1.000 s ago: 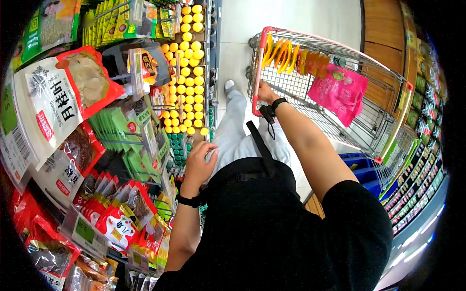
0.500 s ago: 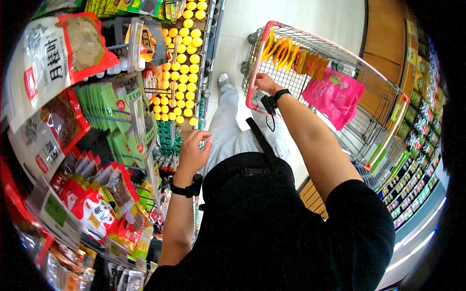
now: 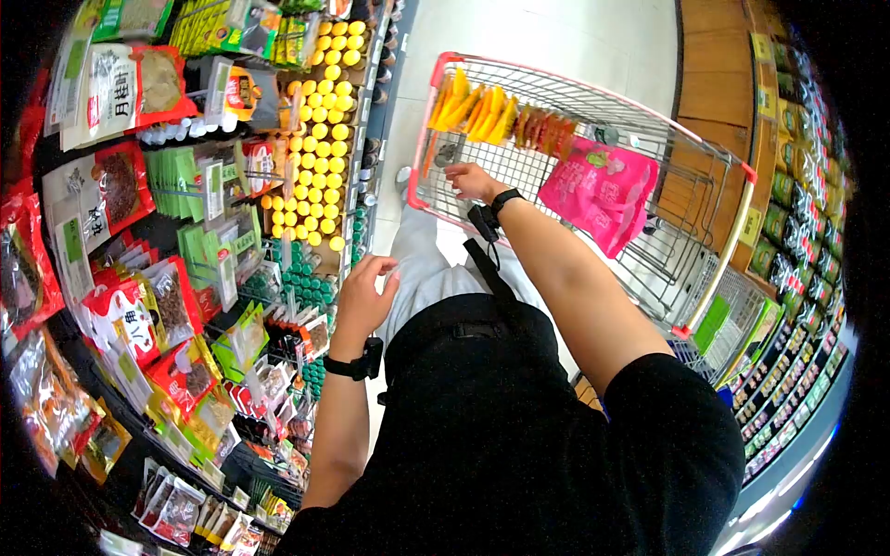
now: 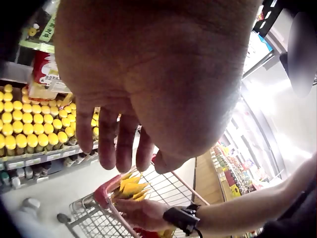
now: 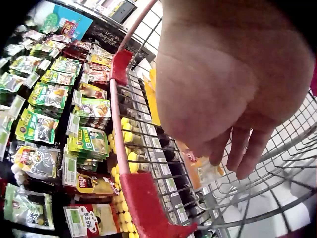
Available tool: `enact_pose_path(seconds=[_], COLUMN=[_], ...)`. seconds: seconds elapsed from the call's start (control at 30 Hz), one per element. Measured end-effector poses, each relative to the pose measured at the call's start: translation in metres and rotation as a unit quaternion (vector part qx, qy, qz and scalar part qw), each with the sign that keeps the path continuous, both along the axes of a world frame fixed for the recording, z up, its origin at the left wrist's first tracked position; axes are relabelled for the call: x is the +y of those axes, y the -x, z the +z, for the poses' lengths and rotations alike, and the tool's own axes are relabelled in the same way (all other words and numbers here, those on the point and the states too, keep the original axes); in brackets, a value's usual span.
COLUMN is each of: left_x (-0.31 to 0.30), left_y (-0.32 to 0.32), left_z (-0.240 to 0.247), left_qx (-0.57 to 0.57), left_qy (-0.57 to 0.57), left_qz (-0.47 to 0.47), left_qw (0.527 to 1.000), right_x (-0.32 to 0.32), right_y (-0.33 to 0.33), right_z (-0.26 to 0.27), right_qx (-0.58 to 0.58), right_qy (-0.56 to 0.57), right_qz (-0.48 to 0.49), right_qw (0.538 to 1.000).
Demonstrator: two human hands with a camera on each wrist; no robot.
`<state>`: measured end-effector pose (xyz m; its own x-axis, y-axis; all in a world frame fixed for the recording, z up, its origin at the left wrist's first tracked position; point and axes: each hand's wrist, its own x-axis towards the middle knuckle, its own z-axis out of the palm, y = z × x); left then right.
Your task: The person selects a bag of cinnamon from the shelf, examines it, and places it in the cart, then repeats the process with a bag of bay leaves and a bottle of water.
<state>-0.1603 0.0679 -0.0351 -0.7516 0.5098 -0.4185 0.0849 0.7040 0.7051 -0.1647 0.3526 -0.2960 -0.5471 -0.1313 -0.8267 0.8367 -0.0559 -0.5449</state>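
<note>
My right hand is above the wire basket of a shopping cart, just inside its red handle. Its fingers are loosely extended around nothing, and the right wrist view shows the palm over the wires. A row of orange-yellow packets hangs along the cart's far side, with reddish-brown packets beside them. Farther along lies a bright pink bag. My left hand hangs relaxed near my thigh, fingers slightly bent and holding nothing, beside the shelf of yellow-capped bottles.
Hanging seasoning packets crowd the racks on the left, with green-capped bottles lower down. Pale floor tiles run past the cart. Wooden panels and shelves of packaged goods line the right side.
My right hand has come off the cart handle and moved over the basket. The cart has shifted left in the head view. My left hand still hangs at my side.
</note>
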Motion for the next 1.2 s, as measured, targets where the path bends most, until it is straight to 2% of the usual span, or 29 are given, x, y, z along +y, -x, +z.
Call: enact_pose_path(seconds=[0.17,0.2,0.23,0.3,0.33,0.37,0.43,0.47,0.57,0.67,0.77,0.83,0.9,0.97,1.0,1.03,1.1,1.13,1.2], left_x=[0.039,0.045,0.052,0.063,0.064,0.067,0.068,0.069,0.068,0.068,0.068,0.062,0.056,0.041,0.031,0.021,0.000,-0.011,-0.036], left_y=[-0.050,-0.059,-0.068,-0.085,-0.093,-0.100,-0.117,-0.123,-0.138,-0.146,-0.147,-0.148,-0.151,-0.159,-0.166,-0.170,-0.181,-0.188,-0.204], left_z=[0.009,0.010,0.014,0.022,0.022,0.023,0.029,0.032,0.036,0.041,0.046,0.044,0.045,0.035,0.033,0.028,0.025,0.024,0.020], left_qx=[0.024,0.030,0.033,0.037,0.033,0.040,0.045,0.044,0.035,0.045,0.051,0.064,0.066,0.081,0.085,0.093,0.079,0.077,0.075], left_qy=[0.005,0.001,-0.002,-0.005,0.002,0.008,0.026,0.034,0.044,0.042,0.037,0.033,0.026,0.007,0.014,0.018,0.014,0.008,0.008], left_qz=[-0.036,-0.042,-0.041,-0.035,-0.035,-0.033,-0.029,-0.033,-0.032,-0.019,-0.008,0.001,0.014,0.039,0.038,0.039,0.066,0.085,0.114], left_qw=[0.999,0.999,0.999,0.999,0.999,0.999,0.998,0.998,0.998,0.998,0.998,0.997,0.997,0.996,0.996,0.995,0.995,0.993,0.991], right_x=[0.035,0.040,0.053,0.067,0.076,0.083,0.092,0.098,0.098,0.097,0.081,0.072,0.057,0.035,0.021,0.010,-0.014,-0.028,-0.061], right_y=[-0.050,-0.064,-0.078,-0.103,-0.108,-0.116,-0.130,-0.136,-0.140,-0.136,-0.119,-0.109,-0.102,-0.088,-0.075,-0.080,-0.083,-0.080,-0.084], right_z=[0.006,0.003,-0.007,-0.022,-0.014,-0.007,-0.020,-0.026,-0.015,-0.009,0.024,0.041,0.045,0.052,0.053,0.111,0.190,0.208,0.240], right_qx=[0.000,0.026,0.022,0.013,-0.016,-0.031,-0.050,-0.033,-0.025,0.014,0.034,0.078,0.218,0.346,0.481,0.371,0.471,0.503,0.455], right_qy=[0.002,-0.005,0.031,0.004,-0.003,-0.010,-0.006,0.000,0.017,0.038,-0.046,-0.115,-0.150,-0.127,-0.181,-0.060,0.021,0.047,0.124], right_qz=[-0.019,-0.050,-0.057,-0.060,-0.028,-0.066,-0.081,-0.047,-0.133,-0.114,-0.084,0.012,0.098,0.144,0.266,0.191,0.234,0.293,0.368], right_qw=[1.000,0.998,0.998,0.998,0.999,0.997,0.995,0.998,0.991,0.993,0.995,0.990,0.959,0.918,0.816,0.907,0.850,0.812,0.802])
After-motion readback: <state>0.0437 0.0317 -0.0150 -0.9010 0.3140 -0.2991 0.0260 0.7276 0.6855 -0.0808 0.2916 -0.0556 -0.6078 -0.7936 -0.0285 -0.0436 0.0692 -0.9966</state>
